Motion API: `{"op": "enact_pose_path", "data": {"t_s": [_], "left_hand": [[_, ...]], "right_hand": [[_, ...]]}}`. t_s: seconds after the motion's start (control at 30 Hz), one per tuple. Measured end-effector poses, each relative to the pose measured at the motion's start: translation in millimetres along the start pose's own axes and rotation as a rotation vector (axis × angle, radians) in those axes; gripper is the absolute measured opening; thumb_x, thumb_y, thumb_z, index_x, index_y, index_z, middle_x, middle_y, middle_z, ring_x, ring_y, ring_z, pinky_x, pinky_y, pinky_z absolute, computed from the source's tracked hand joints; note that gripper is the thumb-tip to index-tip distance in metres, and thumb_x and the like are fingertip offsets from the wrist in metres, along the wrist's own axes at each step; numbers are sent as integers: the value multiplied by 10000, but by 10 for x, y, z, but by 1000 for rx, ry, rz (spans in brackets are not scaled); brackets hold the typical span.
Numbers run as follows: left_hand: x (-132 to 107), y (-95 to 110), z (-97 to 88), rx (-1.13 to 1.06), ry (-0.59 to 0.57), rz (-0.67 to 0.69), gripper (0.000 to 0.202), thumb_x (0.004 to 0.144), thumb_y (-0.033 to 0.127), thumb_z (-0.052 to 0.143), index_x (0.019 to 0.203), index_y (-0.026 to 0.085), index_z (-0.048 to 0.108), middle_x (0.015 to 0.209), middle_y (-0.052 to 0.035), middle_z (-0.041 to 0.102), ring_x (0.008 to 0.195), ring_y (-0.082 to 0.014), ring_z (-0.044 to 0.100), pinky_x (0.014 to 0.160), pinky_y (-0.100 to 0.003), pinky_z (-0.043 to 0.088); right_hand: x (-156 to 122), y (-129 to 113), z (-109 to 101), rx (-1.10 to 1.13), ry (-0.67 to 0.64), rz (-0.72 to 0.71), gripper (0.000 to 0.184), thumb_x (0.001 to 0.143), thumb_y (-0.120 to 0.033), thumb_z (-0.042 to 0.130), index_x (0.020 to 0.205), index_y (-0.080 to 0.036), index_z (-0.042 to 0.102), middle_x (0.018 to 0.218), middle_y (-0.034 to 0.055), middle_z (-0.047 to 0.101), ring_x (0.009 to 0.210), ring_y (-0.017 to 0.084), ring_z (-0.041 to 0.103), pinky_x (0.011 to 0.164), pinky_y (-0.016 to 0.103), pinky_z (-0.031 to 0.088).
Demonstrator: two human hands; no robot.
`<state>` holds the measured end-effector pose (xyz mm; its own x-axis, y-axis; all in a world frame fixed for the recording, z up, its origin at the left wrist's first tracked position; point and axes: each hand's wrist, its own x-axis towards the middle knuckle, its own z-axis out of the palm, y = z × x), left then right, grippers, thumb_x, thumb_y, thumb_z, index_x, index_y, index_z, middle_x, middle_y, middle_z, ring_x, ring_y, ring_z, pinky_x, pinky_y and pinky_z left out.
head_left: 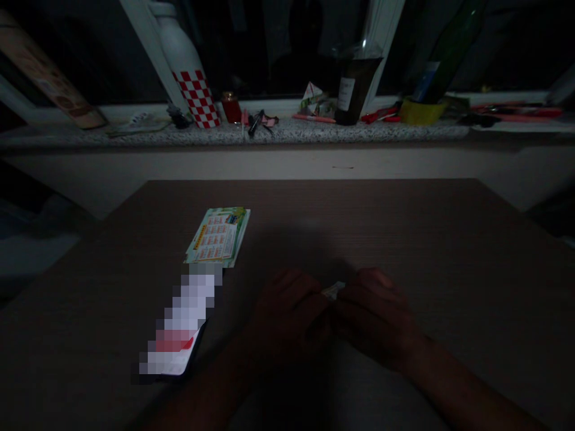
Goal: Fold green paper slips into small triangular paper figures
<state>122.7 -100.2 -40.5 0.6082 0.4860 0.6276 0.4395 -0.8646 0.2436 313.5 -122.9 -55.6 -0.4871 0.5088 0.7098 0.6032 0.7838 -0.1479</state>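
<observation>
In dim light, my left hand (290, 311) and my right hand (377, 314) meet over the table. Both have curled fingers, closed on a small pale piece of paper (334, 291). Only a bit of it shows between the hands; fingers hide the rest. To the left of my left hand lies a phone (182, 359) with a lit screen, partly pixelated. Just beyond the phone is a small stack of printed cards (215, 236), green and white with rows of small boxes on the top one.
Beyond the brown table (359, 209), a speckled stone windowsill (278, 136) holds a red-and-white checked bottle (197, 90), a small red jar (231, 108), a dark lidded cup (354, 90), a green bottle (444, 66) in a yellow holder (422, 112), and a tall cylinder (49, 75).
</observation>
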Motion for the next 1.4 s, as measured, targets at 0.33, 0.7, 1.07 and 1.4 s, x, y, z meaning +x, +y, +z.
{"op": "enact_pose_path", "data": {"t_s": [0.33, 0.7, 1.07, 1.4], "left_hand": [[17, -107, 28, 17, -89, 43, 102, 800, 195, 569, 702, 168, 564, 705, -17, 576, 667, -148, 485, 626, -302, 388], [-14, -118, -87, -40, -27, -65, 74, 762, 151, 606, 831, 158, 582, 840, -45, 608, 807, -171, 550, 723, -302, 453], [-97, -146, -28, -280, 22, -224, 80, 856, 164, 582, 880, 174, 657, 841, -39, 650, 794, -144, 602, 718, -275, 493], [-96, -175, 54, -653, 37, -744, 53, 798, 211, 635, 785, 174, 670, 796, -22, 667, 756, -156, 625, 670, -273, 489]], "right_hand": [[3, 29, 9, 28, -29, 1, 77, 822, -149, 629, 762, -185, 597, 671, -3, 610, 617, 153, 549, 653, 349, 422], [-26, 145, -115, 71, -13, 72, 125, 788, -139, 649, 869, -225, 608, 745, 7, 644, 679, 170, 578, 672, 354, 449], [-14, 104, -110, 202, 5, 224, 399, 773, -169, 644, 1163, -160, 557, 934, 100, 680, 847, 240, 630, 755, 412, 496], [-85, 185, 6, 433, 97, 552, 116, 817, -189, 631, 921, -215, 674, 848, 47, 717, 752, 189, 681, 653, 301, 551]]}}
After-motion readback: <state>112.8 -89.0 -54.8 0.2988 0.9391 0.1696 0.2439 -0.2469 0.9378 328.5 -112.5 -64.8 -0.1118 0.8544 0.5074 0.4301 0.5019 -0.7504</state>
